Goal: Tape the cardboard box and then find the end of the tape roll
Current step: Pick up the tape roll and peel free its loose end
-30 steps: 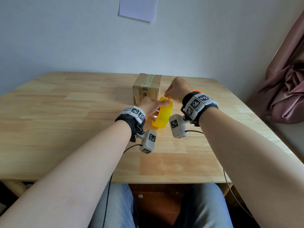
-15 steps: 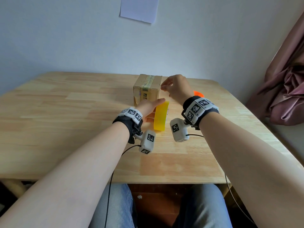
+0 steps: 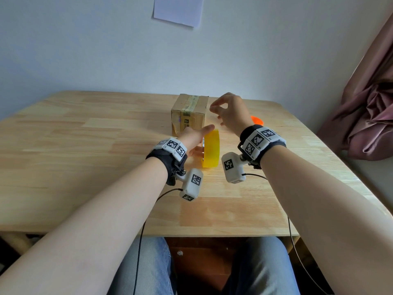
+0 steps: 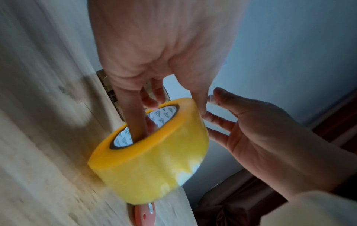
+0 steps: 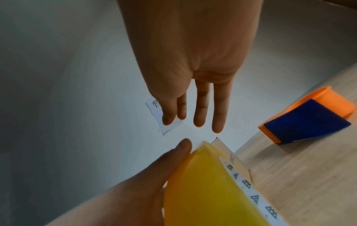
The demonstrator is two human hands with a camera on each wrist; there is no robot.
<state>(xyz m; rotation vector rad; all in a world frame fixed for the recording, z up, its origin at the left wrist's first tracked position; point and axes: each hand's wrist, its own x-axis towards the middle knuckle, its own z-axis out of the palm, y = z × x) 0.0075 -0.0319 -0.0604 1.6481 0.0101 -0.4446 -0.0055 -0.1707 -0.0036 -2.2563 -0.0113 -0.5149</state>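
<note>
The cardboard box [image 3: 189,116] stands at the far middle of the table with a strip of tape along its top seam. Just in front of it my left hand [image 3: 198,141] holds the yellow tape roll [image 3: 211,149] on edge. In the left wrist view its fingers go through the core of the tape roll [image 4: 150,156] and its thumb lies on the outer face. My right hand [image 3: 225,111] hovers above and to the right of the roll, beside the box. Its fingers [image 5: 201,117] are straight and hold nothing. No loose tape end shows on the roll [image 5: 203,191].
An orange and blue tape cutter [image 5: 307,117] lies on the wooden table [image 3: 85,156] right of the box, mostly hidden behind my right hand in the head view. A pink curtain [image 3: 372,116] hangs at the right. A paper sheet [image 3: 177,9] is on the wall.
My right hand has let go of the roll's top edge and lifted up toward the box. The roll now stands more upright in my left hand.
</note>
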